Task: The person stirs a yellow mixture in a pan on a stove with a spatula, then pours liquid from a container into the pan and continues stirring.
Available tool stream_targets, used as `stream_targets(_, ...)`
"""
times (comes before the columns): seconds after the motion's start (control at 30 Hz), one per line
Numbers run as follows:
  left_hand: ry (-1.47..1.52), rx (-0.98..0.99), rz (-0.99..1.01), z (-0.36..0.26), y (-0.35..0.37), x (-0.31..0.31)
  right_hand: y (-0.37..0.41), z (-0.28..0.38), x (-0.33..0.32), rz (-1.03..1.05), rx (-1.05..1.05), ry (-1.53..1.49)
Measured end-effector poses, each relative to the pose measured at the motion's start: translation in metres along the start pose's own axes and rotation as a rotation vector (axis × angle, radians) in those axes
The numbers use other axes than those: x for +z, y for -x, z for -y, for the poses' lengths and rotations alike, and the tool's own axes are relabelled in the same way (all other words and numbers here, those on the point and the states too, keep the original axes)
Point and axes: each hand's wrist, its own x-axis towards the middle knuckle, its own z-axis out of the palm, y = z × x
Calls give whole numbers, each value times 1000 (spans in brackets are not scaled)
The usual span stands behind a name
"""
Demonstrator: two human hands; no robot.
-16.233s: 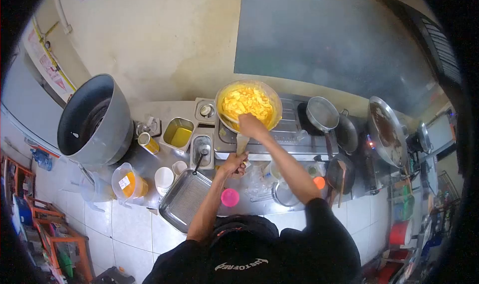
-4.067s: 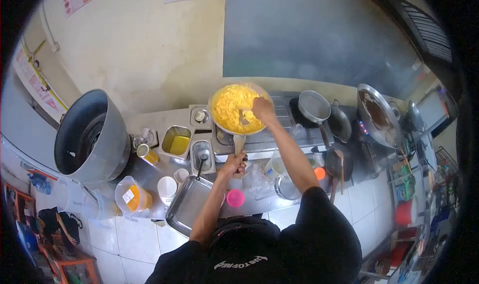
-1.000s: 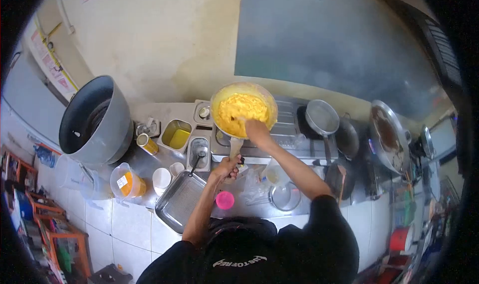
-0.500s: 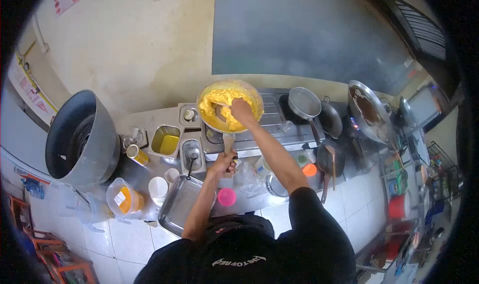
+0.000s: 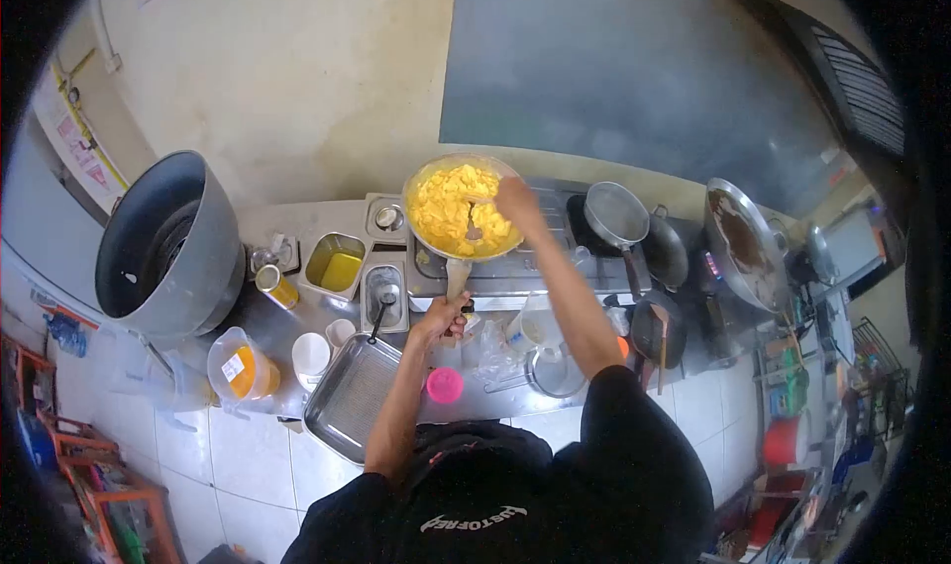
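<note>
A round pan (image 5: 408, 217) holds lumpy yellow scrambled egg (image 5: 446, 203) above the stove. My left hand (image 5: 442, 319) is wrapped round the pan's pale handle (image 5: 457, 279), on the near side of the pan. Over the pan's right rim, my right hand (image 5: 517, 204) is closed on a utensil whose visible part (image 5: 482, 201) reaches into the egg; most of it is hidden by egg and fingers. A bare patch of pan bottom shows near the middle.
Metal tins, one with yellow liquid (image 5: 342, 271), stand left of the stove (image 5: 545, 213). A mesh tray (image 5: 349, 398), a pink cup (image 5: 445, 386) and a jug with orange contents (image 5: 260, 374) lie nearer. Rightward are a saucepan (image 5: 616, 213) and a large wok (image 5: 750, 237).
My right hand has moved from over the middle of the pan to its right rim. The egg is spread differently, and the whole view has shifted slightly.
</note>
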Motion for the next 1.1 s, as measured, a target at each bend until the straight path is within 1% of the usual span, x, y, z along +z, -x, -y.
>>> stream_targets(0.03,13,-8,20,1,0,-1,7,5,-48,95,53,23)
stream_targets(0.07,26,-13,41,1,0,-1,23,7,-74,102,46,17)
stream_targets(0.13,8,9,-13,-2,-1,4,56,9,-106,169,-14,128)
stream_targets(0.17,6,0,-8,-1,-3,3,59,12,-99,165,-27,125)
stream_targets(0.2,3,-19,-2,3,-3,3,64,19,-81,112,-56,133)
stream_targets(0.23,-4,9,-32,4,-4,7,67,23,-63,60,-78,141)
stream_targets(0.3,16,-27,-38,-2,-6,9,36,15,-26,74,-59,98)
stream_targets(0.33,42,-62,-46,1,-5,11,25,9,-15,92,-44,56)
stream_targets(0.37,42,-28,-63,7,-9,9,22,2,-20,96,-49,52)
stream_targets(0.43,23,-27,-85,5,-6,12,9,-9,-56,-50,-142,116)
stream_targets(0.47,7,-34,-98,3,-6,15,15,-6,-87,-55,-152,121)
stream_targets(0.5,12,-25,-98,0,-5,18,31,1,-123,65,-147,188)
stream_targets(0.53,-13,-14,-104,-3,-2,21,41,5,-141,187,-139,254)
stream_targets(0.57,-40,-8,-112,-3,1,21,42,6,-132,187,-142,252)
stream_targets(0.63,-27,-30,-88,2,-3,13,45,8,-92,160,-152,267)
stream_targets(0.7,-10,-46,-54,3,-12,10,15,2,-37,134,-184,283)
stream_targets(0.73,-27,-47,-56,5,-15,9,6,-2,-23,113,-217,297)
stream_targets(0.77,-47,-46,-58,7,-15,8,2,-5,-28,119,-209,298)
stream_targets(0.83,-26,-33,-59,3,-6,15,-6,-5,-56,-60,-159,293)
stream_targets(0.87,8,-14,-62,0,-3,19,-4,-5,-72,-61,-161,295)
stream_targets(0.93,18,-15,-92,5,-6,18,9,-4,-100,73,-201,348)
stream_targets(0.97,20,-9,-71,8,-7,15,15,-4,-102,78,-206,347)
stream_targets(1.03,22,-13,-64,12,-15,7,18,4,-107,781,-236,125)
stream_targets(1.1,0,-4,-48,17,-23,-1,36,19,-95,672,-228,-242)
